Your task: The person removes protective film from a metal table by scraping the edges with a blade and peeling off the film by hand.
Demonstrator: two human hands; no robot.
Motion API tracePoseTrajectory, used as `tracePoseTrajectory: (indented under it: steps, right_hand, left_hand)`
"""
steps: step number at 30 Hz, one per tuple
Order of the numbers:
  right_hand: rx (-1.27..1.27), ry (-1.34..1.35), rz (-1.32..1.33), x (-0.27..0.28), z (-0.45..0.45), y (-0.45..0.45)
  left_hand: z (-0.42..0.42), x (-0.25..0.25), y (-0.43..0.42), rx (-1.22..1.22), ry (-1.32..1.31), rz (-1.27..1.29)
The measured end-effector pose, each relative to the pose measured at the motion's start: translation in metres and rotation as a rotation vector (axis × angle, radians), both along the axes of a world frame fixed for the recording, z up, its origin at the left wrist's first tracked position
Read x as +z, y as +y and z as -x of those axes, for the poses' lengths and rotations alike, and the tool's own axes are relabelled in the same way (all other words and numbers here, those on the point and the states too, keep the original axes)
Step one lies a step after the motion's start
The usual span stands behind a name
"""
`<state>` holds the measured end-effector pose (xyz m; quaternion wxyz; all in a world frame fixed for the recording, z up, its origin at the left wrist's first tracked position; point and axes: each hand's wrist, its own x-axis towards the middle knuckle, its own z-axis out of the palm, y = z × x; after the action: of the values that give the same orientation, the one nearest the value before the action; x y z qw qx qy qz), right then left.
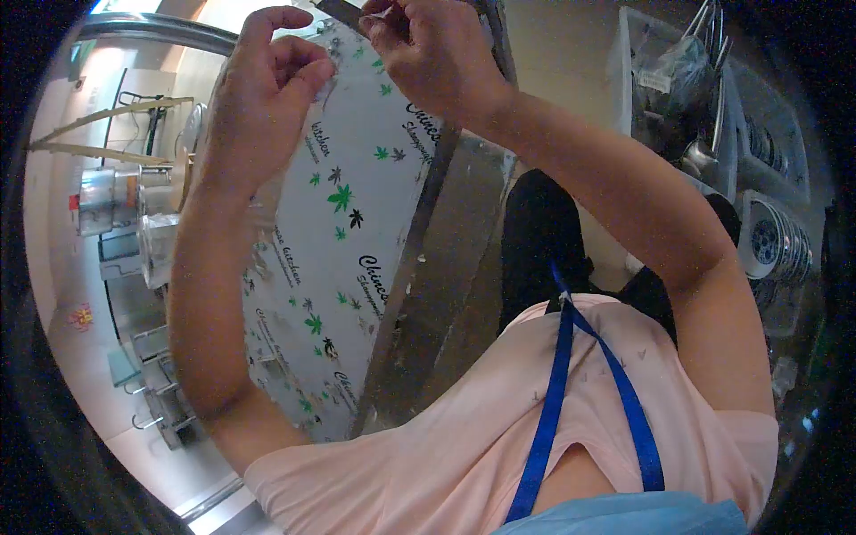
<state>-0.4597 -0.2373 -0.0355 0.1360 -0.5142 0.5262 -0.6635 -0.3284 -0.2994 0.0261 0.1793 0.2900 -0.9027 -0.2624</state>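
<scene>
My right hand [437, 62] is closed around a dark, flat, narrow piece [341, 12] at the top edge of the view; its exact kind does not show. To its left is my left hand [267, 98], its thumb and fingers bent together and the index finger arched above. A bit of clear material shows by the left thumb, but what the fingers pinch is hard to make out. Under both hands lies a white printed sheet [357, 201] with green and black leaves and "Chinese kitchen" lettering. It covers a long surface with a dark edge [397, 294].
On the right, clear plastic bins hold ladles and bagged utensils [678, 89], and a stack of patterned plates [774, 239]. Metal pots [111, 198] and a wooden folding frame [111, 125] stand at left. A metal rail [160, 28] crosses the upper left.
</scene>
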Motion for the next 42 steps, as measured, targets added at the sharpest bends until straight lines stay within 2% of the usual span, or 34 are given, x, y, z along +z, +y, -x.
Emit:
tracePoseTrajectory:
  steps: [3,7,9,13,19,22,25,28,30,33,34,36,37,40,41,42]
  right_hand:
    - [-0.031,0.023,-0.074,0.0,-0.002,0.002]
    - [-0.028,0.057,-0.07,0.001,-0.003,0.002]
    - [-0.009,0.058,-0.119,0.003,-0.002,0.003]
    - [-0.007,0.033,-0.055,0.0,-0.001,0.001]
    - [-0.019,0.015,-0.006,-0.003,0.002,0.002]
    - [-0.031,0.046,0.025,-0.002,0.005,0.003]
    - [-0.034,0.037,0.024,-0.001,0.004,0.005]
    - [-0.017,-0.002,-0.025,-0.003,0.002,0.001]
    - [0.037,-0.005,-0.051,0.003,0.004,0.003]
    - [0.199,0.122,-0.322,0.02,0.014,0.007]
    - [0.21,0.292,-0.25,0.017,0.016,0.003]
    - [0.232,0.629,-0.097,0.008,0.024,-0.011]
    - [0.226,0.78,-0.218,0.009,0.028,-0.018]
    - [0.342,0.75,-0.345,0.015,0.039,-0.013]
    - [0.369,0.748,-0.2,0.01,0.041,-0.016]
    - [0.356,0.745,-0.194,0.008,0.039,-0.016]
  left_hand:
    - [-0.014,-0.011,-0.028,0.018,-0.201,0.325]
    - [-0.02,-0.03,-0.031,0.077,-0.163,0.171]
    - [-0.016,-0.033,-0.031,0.063,-0.184,0.217]
    - [-0.008,-0.032,-0.029,0.086,-0.25,0.299]
    - [0.007,-0.029,-0.028,0.13,-0.484,0.486]
    - [0.006,-0.029,-0.035,0.147,-0.451,0.362]
    - [0.003,-0.024,-0.017,0.083,-0.302,-0.049]
    - [-0.004,-0.016,-0.009,0.156,-0.1,-0.206]
    - [-0.016,-0.012,-0.02,0.216,-0.013,-0.062]
    - [-0.029,-0.016,-0.027,0.23,0.08,0.198]
    - [-0.031,-0.018,-0.028,0.223,0.105,0.293]
    - [-0.028,-0.024,-0.024,0.184,0.155,0.247]
    - [-0.025,-0.026,-0.023,0.165,0.184,0.225]
    - [-0.016,-0.039,-0.034,0.101,0.093,0.257]
    - [-0.014,-0.039,-0.035,0.086,0.034,0.286]
    - [-0.013,-0.04,-0.036,0.073,0.04,0.267]
